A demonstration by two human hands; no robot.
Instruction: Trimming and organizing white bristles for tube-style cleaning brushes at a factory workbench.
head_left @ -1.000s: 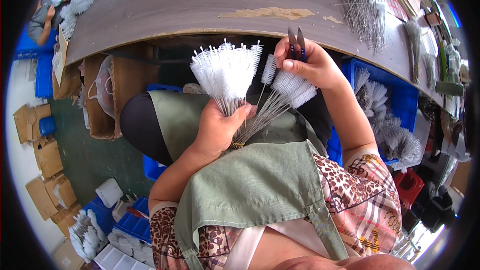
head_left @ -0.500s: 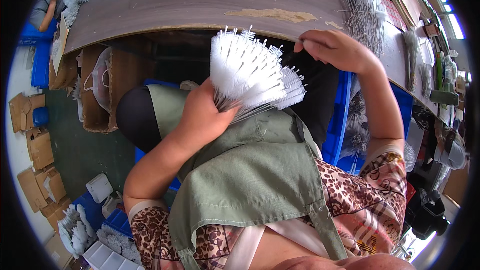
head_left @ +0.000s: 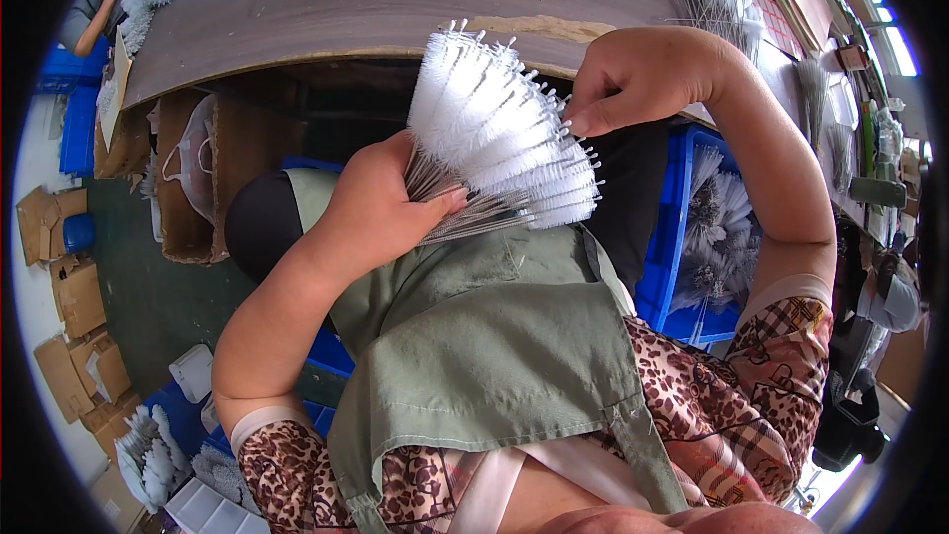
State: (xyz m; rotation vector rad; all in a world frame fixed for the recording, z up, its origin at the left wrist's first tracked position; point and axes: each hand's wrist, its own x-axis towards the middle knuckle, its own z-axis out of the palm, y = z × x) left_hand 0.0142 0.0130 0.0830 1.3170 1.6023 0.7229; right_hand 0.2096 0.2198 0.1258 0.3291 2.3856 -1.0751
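My left hand point(head_left: 381, 203) is closed around the wire stems of a fanned bundle of white bottle brushes point(head_left: 494, 129), held above my lap. Their bristle heads point up and to the right, each ending in a small white tip. At the bundle's right edge is my right hand point(head_left: 633, 84), thumb and forefinger pinched at the brush tips. Whether a single brush tip sits between those fingers is too small to make out. Below the bundle lies my green apron point(head_left: 484, 336).
A grey worktable point(head_left: 287, 0) with a worn edge stands ahead. More brushes point(head_left: 712, 0) lie on its right side, and others fill a blue bin point(head_left: 657, 277) beside my right leg. A cardboard box point(head_left: 237, 173) stands under the table. At the far left is another person's arm point(head_left: 99, 20).
My right hand has come down and left from the table edge to the brush tips. The bundle in my left hand has turned and spread slightly, and my left elbow has shifted left.
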